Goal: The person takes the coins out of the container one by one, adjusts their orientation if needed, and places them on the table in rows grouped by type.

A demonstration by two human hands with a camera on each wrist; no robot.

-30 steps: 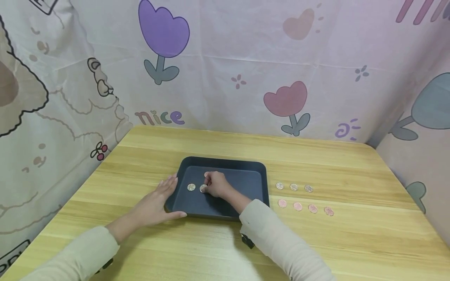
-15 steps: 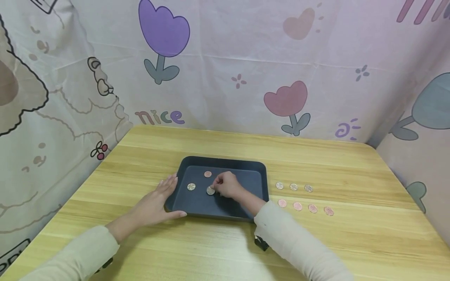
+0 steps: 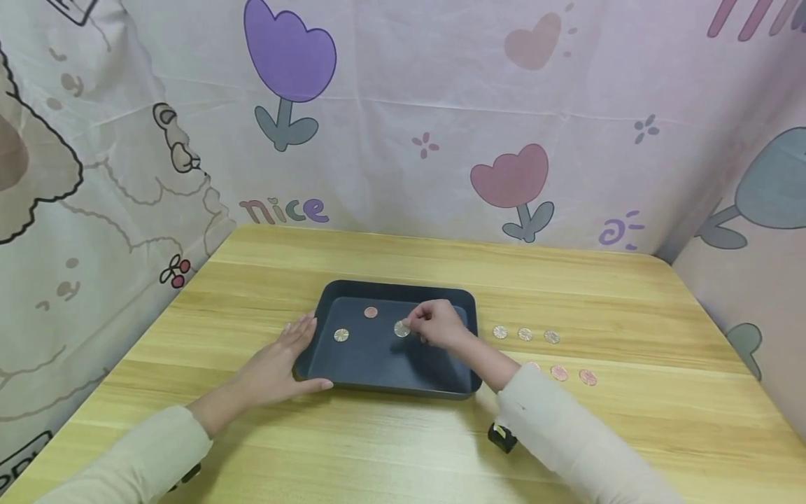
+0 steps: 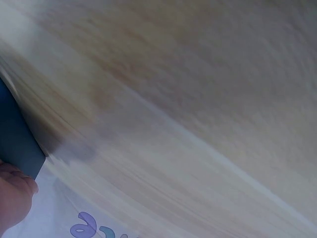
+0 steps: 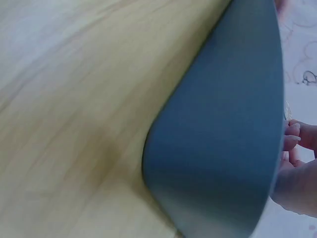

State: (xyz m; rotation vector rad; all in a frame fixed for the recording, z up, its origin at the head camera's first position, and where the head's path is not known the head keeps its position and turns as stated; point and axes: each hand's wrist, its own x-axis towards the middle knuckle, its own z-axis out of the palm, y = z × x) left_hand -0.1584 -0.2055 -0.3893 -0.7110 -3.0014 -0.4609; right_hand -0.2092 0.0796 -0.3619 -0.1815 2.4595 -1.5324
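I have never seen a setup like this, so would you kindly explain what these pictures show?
No machine here: a person works bare-handed. The wide picture comes from a camera on the head, the other two from cameras on each wrist. On the wooden table sits a dark tray, with the left hand against its left side. The right hand pinches a silvery disc over the tray, where a pale disc and a reddish disc lie. More discs lie on the table to the right.

A dark rectangular raised-rim tray (image 3: 371, 364) blocks low passage. The bare left hand (image 3: 275, 367) bars its left side. Yellow wood-grain tabletop (image 3: 390, 260) lies open beyond its far rim.
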